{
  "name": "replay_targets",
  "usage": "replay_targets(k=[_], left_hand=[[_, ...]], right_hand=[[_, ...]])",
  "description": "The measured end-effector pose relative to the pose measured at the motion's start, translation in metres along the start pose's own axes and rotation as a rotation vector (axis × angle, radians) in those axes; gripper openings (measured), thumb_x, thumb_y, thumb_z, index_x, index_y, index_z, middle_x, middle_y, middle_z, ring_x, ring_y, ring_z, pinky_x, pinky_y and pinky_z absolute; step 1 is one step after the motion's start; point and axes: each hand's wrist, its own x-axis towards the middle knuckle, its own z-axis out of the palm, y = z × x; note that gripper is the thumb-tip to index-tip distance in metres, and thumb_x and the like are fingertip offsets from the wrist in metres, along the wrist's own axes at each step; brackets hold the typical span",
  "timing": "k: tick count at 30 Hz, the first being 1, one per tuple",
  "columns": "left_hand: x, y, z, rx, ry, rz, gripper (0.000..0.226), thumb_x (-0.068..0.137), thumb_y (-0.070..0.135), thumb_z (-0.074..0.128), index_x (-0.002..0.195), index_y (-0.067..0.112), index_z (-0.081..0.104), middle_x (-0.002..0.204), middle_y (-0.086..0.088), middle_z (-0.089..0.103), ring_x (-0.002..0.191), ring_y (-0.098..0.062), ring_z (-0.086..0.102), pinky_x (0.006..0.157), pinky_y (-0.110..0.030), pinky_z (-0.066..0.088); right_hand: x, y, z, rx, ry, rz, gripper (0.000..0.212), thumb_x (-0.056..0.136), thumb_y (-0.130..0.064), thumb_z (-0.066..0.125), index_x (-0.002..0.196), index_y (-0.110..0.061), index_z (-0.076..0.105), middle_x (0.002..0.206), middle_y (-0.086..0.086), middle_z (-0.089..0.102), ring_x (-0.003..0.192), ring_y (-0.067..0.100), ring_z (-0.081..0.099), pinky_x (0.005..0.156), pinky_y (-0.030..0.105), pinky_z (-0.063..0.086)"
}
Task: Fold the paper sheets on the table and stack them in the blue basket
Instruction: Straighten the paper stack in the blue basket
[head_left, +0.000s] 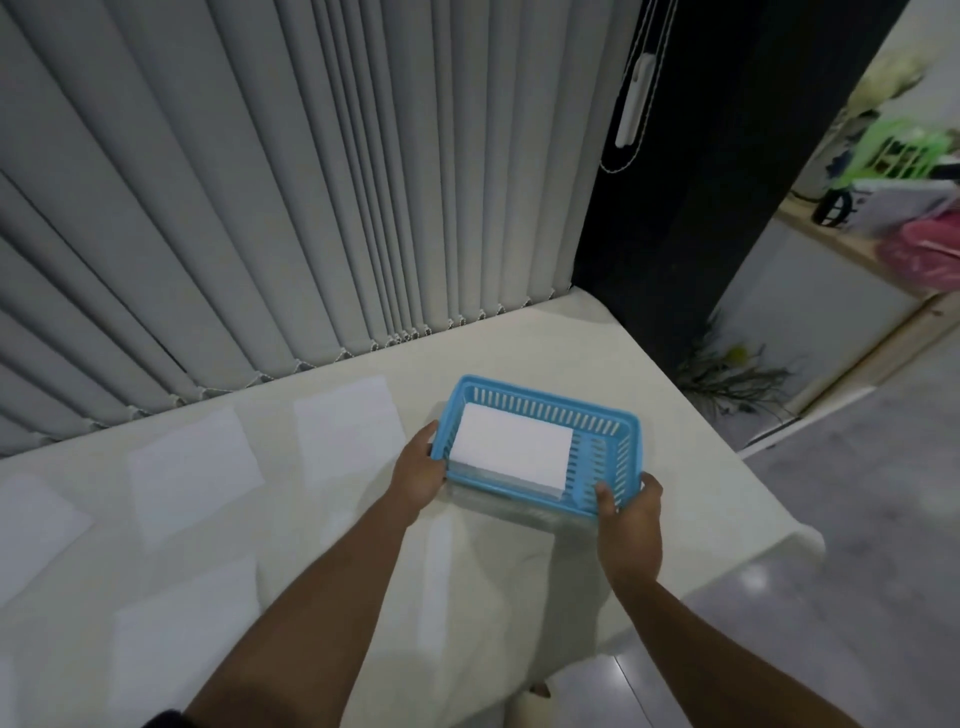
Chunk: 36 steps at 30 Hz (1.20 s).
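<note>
The blue basket is held a little above the right part of the table, tilted toward me. Inside it lies a stack of folded white paper, against its left side. My left hand grips the basket's left rim. My right hand grips its near right corner, thumb inside the wall. Several flat unfolded white sheets lie on the table to the left: one beside the basket, one further left, one at the left edge, one near me.
The table has a cream cloth; its right edge drops to a grey floor. Grey vertical blinds hang behind it. A dark pillar stands at the back right, with a cluttered shelf beyond.
</note>
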Motion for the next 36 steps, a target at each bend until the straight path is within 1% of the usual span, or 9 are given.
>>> replay_targets(k=[5, 11, 15, 20, 23, 25, 27, 32, 36], left_hand=[[0.007, -0.017, -0.005, 0.03, 0.0, -0.002, 0.06, 0.087, 0.001, 0.046, 0.143, 0.02, 0.04, 0.134, -0.011, 0.056, 0.115, -0.028, 0.058, 0.1, -0.047, 0.05], [0.005, -0.024, -0.001, 0.005, 0.044, 0.001, 0.057, 0.091, -0.001, 0.04, 0.144, 0.019, 0.039, 0.138, -0.009, 0.054, 0.119, -0.028, 0.056, 0.103, -0.046, 0.048], [-0.004, -0.026, 0.004, 0.229, 0.095, 0.086, 0.05, 0.099, 0.007, 0.035, 0.148, 0.016, 0.032, 0.151, -0.006, 0.04, 0.136, -0.026, 0.042, 0.114, -0.037, 0.036], [-0.011, -0.027, 0.002, 0.472, 0.134, 0.178, 0.048, 0.101, 0.014, 0.033, 0.149, 0.017, 0.029, 0.148, -0.009, 0.043, 0.132, -0.026, 0.045, 0.107, -0.035, 0.039], [-0.02, -0.031, -0.006, 0.568, 0.122, 0.212, 0.049, 0.101, 0.019, 0.033, 0.15, 0.019, 0.026, 0.149, -0.008, 0.041, 0.135, -0.025, 0.043, 0.109, -0.037, 0.039], [-0.028, -0.036, -0.015, 0.609, 0.155, 0.229, 0.049, 0.1, 0.021, 0.036, 0.149, 0.017, 0.029, 0.15, -0.007, 0.04, 0.138, -0.024, 0.04, 0.112, -0.038, 0.036], [-0.037, -0.042, -0.028, 0.625, 0.208, 0.207, 0.048, 0.1, 0.023, 0.039, 0.147, 0.016, 0.033, 0.15, -0.006, 0.04, 0.138, -0.024, 0.038, 0.113, -0.038, 0.034], [-0.063, -0.066, -0.065, 0.645, 0.407, 0.048, 0.046, 0.097, 0.025, 0.042, 0.142, 0.016, 0.037, 0.142, -0.007, 0.048, 0.131, -0.027, 0.047, 0.104, -0.04, 0.039], [-0.088, -0.093, -0.094, 0.523, 0.482, -0.118, 0.044, 0.095, 0.023, 0.044, 0.138, 0.018, 0.04, 0.136, -0.009, 0.052, 0.127, -0.03, 0.049, 0.101, -0.04, 0.04]], right_hand=[[-0.025, 0.007, 0.004, 0.044, 0.008, 0.071, 0.063, 0.09, -0.047, 0.056, 0.138, -0.016, 0.028, 0.118, 0.002, 0.057, 0.095, 0.025, 0.064, 0.081, 0.041, 0.054], [-0.04, 0.012, 0.01, 0.11, 0.011, 0.088, 0.06, 0.085, -0.052, 0.061, 0.132, -0.03, 0.03, 0.124, -0.001, 0.056, 0.1, 0.02, 0.066, 0.084, 0.051, 0.057], [-0.043, 0.008, 0.007, 0.098, 0.012, 0.077, 0.06, 0.084, -0.046, 0.065, 0.132, -0.024, 0.035, 0.125, 0.001, 0.053, 0.102, 0.021, 0.064, 0.084, 0.05, 0.057], [-0.046, 0.001, 0.006, -0.095, -0.002, 0.023, 0.074, 0.086, -0.045, 0.061, 0.144, -0.015, 0.026, 0.141, 0.01, 0.042, 0.125, 0.031, 0.048, 0.098, 0.054, 0.046], [-0.056, -0.008, 0.006, -0.358, 0.027, -0.053, 0.078, 0.09, -0.051, 0.052, 0.149, -0.01, 0.023, 0.153, 0.016, 0.03, 0.139, 0.034, 0.031, 0.115, 0.053, 0.024], [-0.063, -0.015, 0.007, -0.492, -0.002, -0.096, 0.078, 0.092, -0.054, 0.045, 0.151, -0.011, 0.018, 0.159, 0.013, 0.017, 0.146, 0.033, 0.016, 0.118, 0.052, 0.008], [-0.07, -0.024, 0.01, -0.552, -0.039, -0.174, 0.076, 0.093, -0.056, 0.04, 0.152, -0.013, 0.016, 0.162, 0.011, 0.009, 0.148, 0.033, 0.008, 0.118, 0.053, 0.001], [-0.085, -0.047, 0.031, -0.653, -0.101, -0.438, 0.071, 0.093, -0.049, 0.044, 0.151, -0.014, 0.023, 0.161, 0.013, 0.014, 0.147, 0.037, 0.013, 0.118, 0.054, 0.003], [-0.091, -0.072, 0.058, -0.756, -0.165, -0.712, 0.063, 0.081, -0.037, 0.065, 0.137, -0.015, 0.049, 0.151, 0.014, 0.038, 0.137, 0.039, 0.038, 0.114, 0.058, 0.015]])
